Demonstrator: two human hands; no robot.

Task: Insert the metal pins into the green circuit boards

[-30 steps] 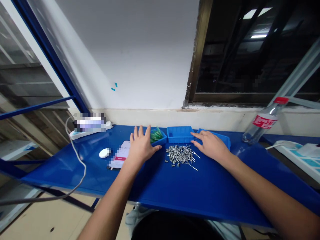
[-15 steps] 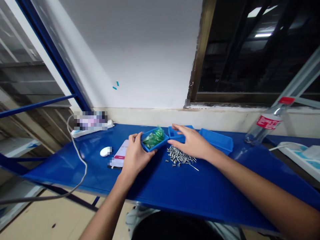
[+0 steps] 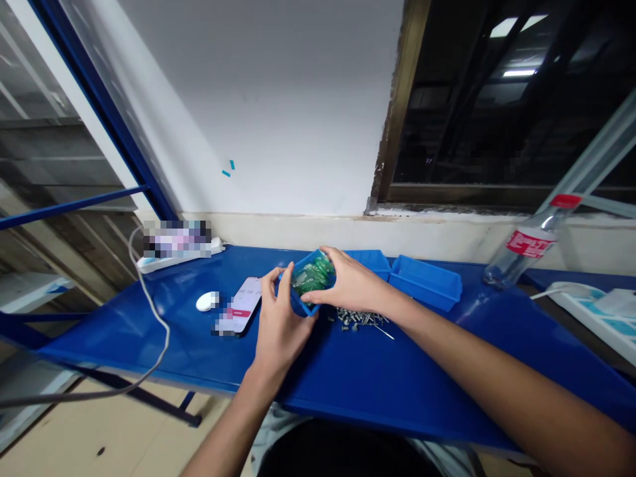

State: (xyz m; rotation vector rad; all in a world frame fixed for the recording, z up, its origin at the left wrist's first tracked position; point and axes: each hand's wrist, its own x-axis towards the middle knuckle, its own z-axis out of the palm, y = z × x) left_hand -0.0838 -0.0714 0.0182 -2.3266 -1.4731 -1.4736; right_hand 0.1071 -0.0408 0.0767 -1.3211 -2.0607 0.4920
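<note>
My left hand (image 3: 284,311) is closed round the left side of a small blue plastic bin (image 3: 301,307), which is tilted above the table. Inside the bin lies a crumpled green plastic bag (image 3: 315,275); its contents cannot be made out. My right hand (image 3: 355,281) closes over the bin's right side, its fingers at the far corner and its thumb along the near side, against the bag. Below the right hand, a pile of small silver rivets (image 3: 355,319) with thin pins lies loose on the blue table (image 3: 397,377).
Two more blue bins stand behind, one (image 3: 372,260) partly covered by my right hand, another (image 3: 427,281) farther right. A phone (image 3: 243,308) and a white oval object (image 3: 205,301) lie left. A plastic bottle (image 3: 529,245), power strips and a cable (image 3: 161,318) flank the work area.
My right hand has moved left from above the rivets onto the bin. The bin has tilted and shifted slightly right, uncovering more of the phone.
</note>
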